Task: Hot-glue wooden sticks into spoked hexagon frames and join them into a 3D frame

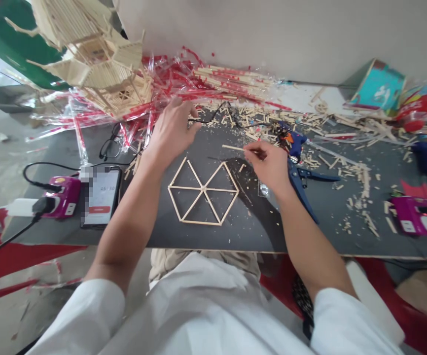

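Note:
On the dark tabletop lies a hexagon frame of thin wooden sticks (203,189), with spokes meeting in the middle and a gap in its far side. Between thumb and fingers, my right hand (267,165) pinches a short wooden stick (231,147), held to the right of and beyond the frame. My left hand (172,128) hovers past the frame's far left corner, near the stick scraps and wrappers; its thumb stands apart from the bent fingers and nothing shows in it. Blue-handled cutters (302,180) lie beside my right wrist.
A wooden stick pagoda model (102,64) rises at the back left beside red-and-clear wrappers (176,74). Stick offcuts (258,121) litter the back. A blue glue gun (293,140) lies beyond my right hand. A phone (100,197) and purple power adapter (62,197) sit left.

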Demonstrator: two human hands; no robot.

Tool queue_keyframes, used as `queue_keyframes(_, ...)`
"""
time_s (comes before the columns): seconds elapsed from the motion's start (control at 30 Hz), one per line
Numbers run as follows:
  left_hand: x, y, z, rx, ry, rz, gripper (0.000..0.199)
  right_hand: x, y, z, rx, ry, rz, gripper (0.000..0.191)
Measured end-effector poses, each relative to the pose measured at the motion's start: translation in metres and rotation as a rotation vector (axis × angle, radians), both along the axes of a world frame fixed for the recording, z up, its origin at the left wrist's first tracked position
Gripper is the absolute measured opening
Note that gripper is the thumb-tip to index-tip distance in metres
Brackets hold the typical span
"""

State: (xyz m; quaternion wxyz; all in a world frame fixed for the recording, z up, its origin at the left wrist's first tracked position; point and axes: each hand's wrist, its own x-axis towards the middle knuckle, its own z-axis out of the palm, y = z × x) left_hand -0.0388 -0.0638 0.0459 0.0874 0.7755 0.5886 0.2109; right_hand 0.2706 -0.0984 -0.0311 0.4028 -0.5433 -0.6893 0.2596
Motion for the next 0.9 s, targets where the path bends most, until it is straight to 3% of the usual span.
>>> queue_keyframes(0.17, 0.009, -0.009, 0.0, -0.046, 0.005, -0.167, 0.03, -0.011, -0.011, -0.013, 0.031, 0.028, -0.009, 0.014)
queue_keyframes(0.3, 0.041, -0.012, -0.008, -0.081, 0.038, -0.429, 0.034, -0.018, -0.014, -0.012, 0.008, 0.029, 0.015, 0.016)
queue_keyframes(0.4, 0.061, -0.01, -0.017, -0.13, 0.127, -0.538, 0.036, -0.02, -0.018, -0.009, 0.011, 0.052, 0.015, 0.019)
queue_keyframes(0.57, 0.05, 0.0, -0.018, -0.17, 0.182, -0.473, 0.034, -0.015, -0.018, 0.004, 0.042, 0.177, -0.041, 0.029)
queue_keyframes(0.73, 0.013, 0.01, -0.001, -0.152, 0.179, -0.317, 0.038, 0.008, 0.002, 0.0, 0.077, 0.283, -0.161, 0.052)
queue_keyframes(0.9, -0.007, 0.01, 0.02, -0.122, 0.13, -0.221, 0.035, 0.031, 0.015, -0.01, 0.089, 0.216, -0.229, 0.057)
